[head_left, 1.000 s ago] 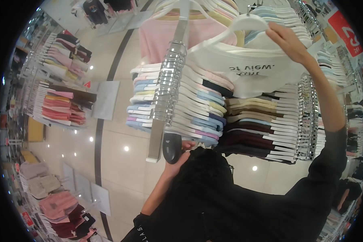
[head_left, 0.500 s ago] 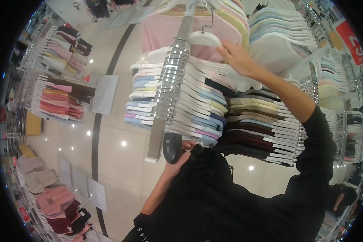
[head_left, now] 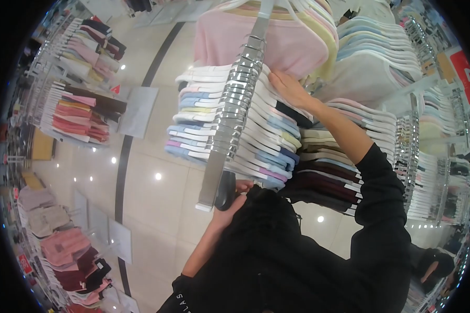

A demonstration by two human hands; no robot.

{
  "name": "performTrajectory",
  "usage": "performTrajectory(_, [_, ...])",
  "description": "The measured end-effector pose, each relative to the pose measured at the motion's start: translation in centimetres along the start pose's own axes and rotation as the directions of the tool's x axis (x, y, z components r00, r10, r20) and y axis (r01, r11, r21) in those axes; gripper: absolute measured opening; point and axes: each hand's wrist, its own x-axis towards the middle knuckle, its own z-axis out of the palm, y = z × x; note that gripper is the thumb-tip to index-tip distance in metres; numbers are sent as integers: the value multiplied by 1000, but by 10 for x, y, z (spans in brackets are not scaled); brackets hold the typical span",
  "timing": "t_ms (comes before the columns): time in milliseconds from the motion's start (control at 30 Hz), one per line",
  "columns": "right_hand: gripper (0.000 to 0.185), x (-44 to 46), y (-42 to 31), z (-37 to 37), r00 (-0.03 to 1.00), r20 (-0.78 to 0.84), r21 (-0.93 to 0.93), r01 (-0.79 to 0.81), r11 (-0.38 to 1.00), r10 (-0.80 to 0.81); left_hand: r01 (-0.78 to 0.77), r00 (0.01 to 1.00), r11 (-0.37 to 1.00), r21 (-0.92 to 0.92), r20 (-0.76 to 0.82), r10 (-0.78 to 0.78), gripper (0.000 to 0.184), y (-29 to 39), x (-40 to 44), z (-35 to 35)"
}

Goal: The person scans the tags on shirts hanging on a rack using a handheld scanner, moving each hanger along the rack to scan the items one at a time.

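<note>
My left hand [head_left: 235, 201] is closed around a black handheld scanner [head_left: 226, 191], low beside the near end of the metal rail [head_left: 212, 180]; the rail hides part of the scanner. My right hand [head_left: 293, 93] reaches to the far end of a tight row of white hangers [head_left: 256, 112]. Its fingers are stretched out against the rearmost hanger, and the thumb is hard to make out. Light blue, white, yellow, purple and dark garments [head_left: 277, 136] hang from the row. Behind it, farther along the rail, hangs a pink top [head_left: 292, 44].
To the right, another rack carries dark and brown garments [head_left: 324, 180] and pale tops [head_left: 376, 49]. A red sale sign [head_left: 466, 78] stands at the far right. Across the tiled floor [head_left: 151, 208], racks hold coral clothes [head_left: 81, 122] and pink ones [head_left: 65, 245].
The white hanger that my right hand held up by the rail now sits down among the row. That hand has lowered onto the row's far end. My left hand keeps the scanner.
</note>
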Motion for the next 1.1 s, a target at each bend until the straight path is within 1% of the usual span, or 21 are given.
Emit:
performTrajectory(100, [45,2,5,0,1000,24,-36,2,999,-1,-3,1000,1000,0,-1,3,28,-2,2,-3])
performTrajectory(133, [47,3,4,1,999,-25,136,24,990,-21,4,1000,1000,24,18,-5,28,-4,3,-7])
performTrajectory(167, [50,4,2,2,997,-77,302,54,952,-32,12,999,999,47,36,-14,29,-5,3,-9])
performTrajectory(200, [50,7,-4,-1,997,-76,303,53,951,-31,13,999,999,48,35,-15,29,-6,4,-9])
performTrajectory(267, [59,12,-23,-6,1000,2,503,-16,864,18,-62,997,981,182,-33,69,30,-7,2,-9])
performTrajectory(300, [59,16,-21,0,1000,0,505,-17,863,20,-60,997,981,183,-32,66,30,-4,1,-6])
performTrajectory(367, [61,24,-15,10,998,-14,371,-48,927,57,-39,994,966,257,-84,63,34,6,0,1])
performTrajectory(400, [61,24,-16,10,998,-13,371,-48,927,57,-39,994,966,257,-84,63,34,6,4,0])
performTrajectory(467, [66,23,-16,13,996,47,417,-90,905,78,-148,989,930,337,69,133,37,5,13,-1])
performTrajectory(500, [66,21,-19,14,996,52,418,-91,904,77,-146,989,930,337,64,132,37,8,15,1])
performTrajectory(567, [64,17,-24,12,999,20,408,-43,912,38,126,990,966,227,37,-137,35,19,18,8])
performTrajectory(700, [62,5,-40,7,996,-32,335,-72,939,87,154,986,973,174,36,-163,34,13,13,7])
performTrajectory(733, [59,2,-42,8,978,-197,133,-44,990,70,41,996,976,213,65,-56,34,4,12,1])
performTrajectory(767, [56,0,-45,7,936,-352,-81,-48,996,17,-77,994,966,247,100,53,34,-3,11,-3])
performTrajectory(800, [56,-9,-55,8,934,-357,-85,-52,995,18,-79,993,967,244,107,54,34,-2,8,-3])
performTrajectory(867, [40,-45,-90,16,840,-541,53,-24,998,49,-123,991,974,190,83,109,31,0,5,-4])
performTrajectory(900, [36,-66,-114,19,881,-455,238,-23,971,132,-128,990,974,187,87,113,31,0,4,-4])
performTrajectory(933, [32,-90,-135,25,916,-350,415,-36,909,196,-151,987,976,160,74,141,30,0,3,-5])
performTrajectory(1000, [32,-136,-141,52,955,-297,295,90,951,1,-182,983,975,131,54,177,29,2,0,-8])
performTrajectory(1067, [43,-170,-147,87,915,-382,99,178,979,-128,-119,993,987,108,12,119,32,7,-8,-13])
performTrajectory(1100, [43,-179,-148,101,915,-381,95,182,979,-134,-125,992,986,106,11,125,32,6,-11,-18])
